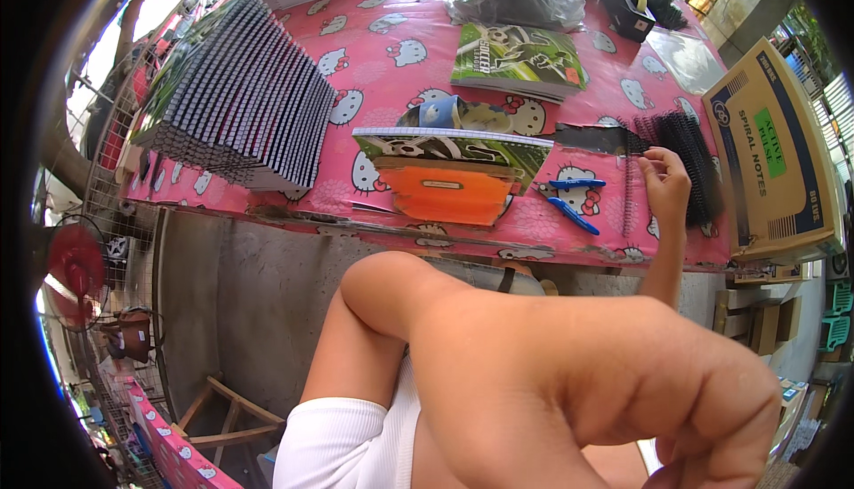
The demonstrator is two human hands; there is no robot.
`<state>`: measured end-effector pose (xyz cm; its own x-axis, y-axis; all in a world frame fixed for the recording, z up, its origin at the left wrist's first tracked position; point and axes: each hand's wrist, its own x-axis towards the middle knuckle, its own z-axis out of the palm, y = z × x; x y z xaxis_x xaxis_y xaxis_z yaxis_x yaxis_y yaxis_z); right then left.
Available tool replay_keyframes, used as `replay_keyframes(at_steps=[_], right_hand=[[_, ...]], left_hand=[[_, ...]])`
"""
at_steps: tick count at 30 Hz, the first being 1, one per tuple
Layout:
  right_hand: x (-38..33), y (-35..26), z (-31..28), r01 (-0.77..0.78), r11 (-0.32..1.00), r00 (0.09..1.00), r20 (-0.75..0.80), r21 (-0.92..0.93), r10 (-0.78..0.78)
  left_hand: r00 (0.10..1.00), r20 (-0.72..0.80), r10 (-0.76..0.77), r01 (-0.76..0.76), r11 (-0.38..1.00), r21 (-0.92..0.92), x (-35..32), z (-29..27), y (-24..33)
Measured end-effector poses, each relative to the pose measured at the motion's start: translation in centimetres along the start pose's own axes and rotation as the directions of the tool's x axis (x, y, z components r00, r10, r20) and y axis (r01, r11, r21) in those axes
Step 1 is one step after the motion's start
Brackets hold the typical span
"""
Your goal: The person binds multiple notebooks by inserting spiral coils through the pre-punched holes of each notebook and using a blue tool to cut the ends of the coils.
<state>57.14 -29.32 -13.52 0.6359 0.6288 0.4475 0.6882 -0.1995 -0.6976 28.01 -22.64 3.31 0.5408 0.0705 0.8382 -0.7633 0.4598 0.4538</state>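
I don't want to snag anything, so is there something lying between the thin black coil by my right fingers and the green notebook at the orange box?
Yes: the blue-handled pliers lie on the table between the coil and the notebook. Farther back, a dark flat strip also lies between them.

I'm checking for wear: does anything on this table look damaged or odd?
Yes. The pink cover looks ragged and dark along the table's front edge, as if worn through. The orange block beside the blue-handled pliers also has scuffed-looking edges.
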Motion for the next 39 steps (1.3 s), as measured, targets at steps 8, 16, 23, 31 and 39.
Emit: replay_keyframes(at_steps=[8,16,23,31,39], right_hand=[[3.8,3.3,1.8,-0.177,0.824,0.972,0.037,-0.539,0.233],[4.6,2.1,3.2,-0.145,0.745,0.965,0.072,-0.652,0.25],[4.3,4.4,3.6,-0.023,0.716,0.979,0.131,-0.698,0.159],[0.4,-10.5,2.6,0.311,0.93,0.916,0.2,0.196,-0.348],[-0.9,-12.4,4.1,0.317,0.89,0.92,0.124,0.327,-0.373]], left_hand=[[0.999,0.046,0.028,-0.03,0.999,0.043,-0.5,1.3,-0.4],[0.999,0.02,0.048,-0.051,0.979,0.195,-1.1,-0.1,1.1],[0.984,0.017,0.176,-0.126,0.632,0.764,-1.1,-2.4,3.6],[0.922,-0.388,0.008,0.282,-0.701,0.656,-7.6,-11.0,-0.8],[0.931,-0.354,0.093,0.362,-0.371,0.855,-8.1,-13.1,-1.6]])
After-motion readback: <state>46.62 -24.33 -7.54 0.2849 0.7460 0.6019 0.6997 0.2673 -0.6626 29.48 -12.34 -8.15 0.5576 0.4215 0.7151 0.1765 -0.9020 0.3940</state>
